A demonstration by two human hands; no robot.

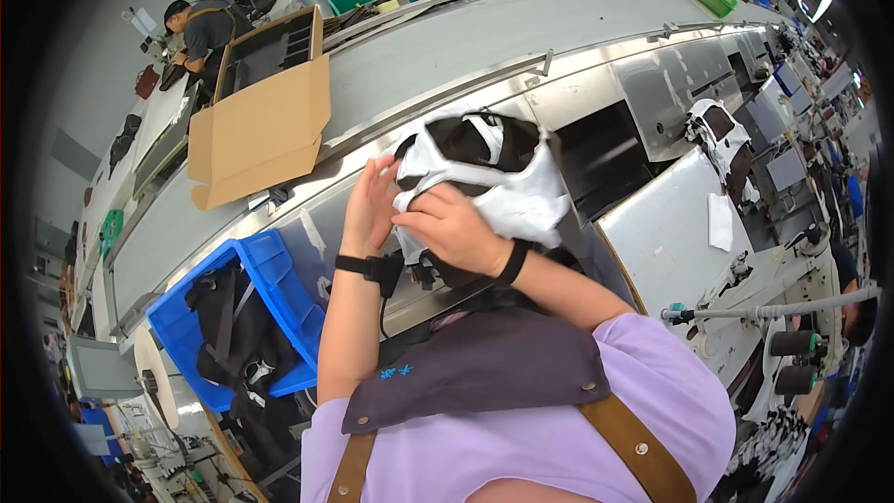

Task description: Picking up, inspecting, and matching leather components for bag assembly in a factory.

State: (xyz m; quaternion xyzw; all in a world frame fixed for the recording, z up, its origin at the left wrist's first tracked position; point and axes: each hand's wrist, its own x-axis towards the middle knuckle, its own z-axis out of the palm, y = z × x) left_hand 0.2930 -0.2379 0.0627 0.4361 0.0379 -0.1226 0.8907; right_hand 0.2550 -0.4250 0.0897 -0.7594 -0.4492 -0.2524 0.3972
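A white and black sewn bag [484,168] lies on the metal worktop in front of me, its dark opening facing up. White backing wraps its outside, and a white strap-like strip crosses the opening. My left hand [371,205] is at the bag's left edge, with the fingers pointing up and lightly closed on the rim. Bent over the near left side, my right hand [452,228] pinches the white material close to the left thumb. What lies between the fingertips is too small to make out. Black bands circle both wrists.
A blue crate [270,289] of dark pieces stands at my left. Beyond it sits an open cardboard box [261,130] beside the grey conveyor [466,47]. On the right, a white table [675,224] adjoins a sewing machine [792,284]. Another person [209,33] works at far left.
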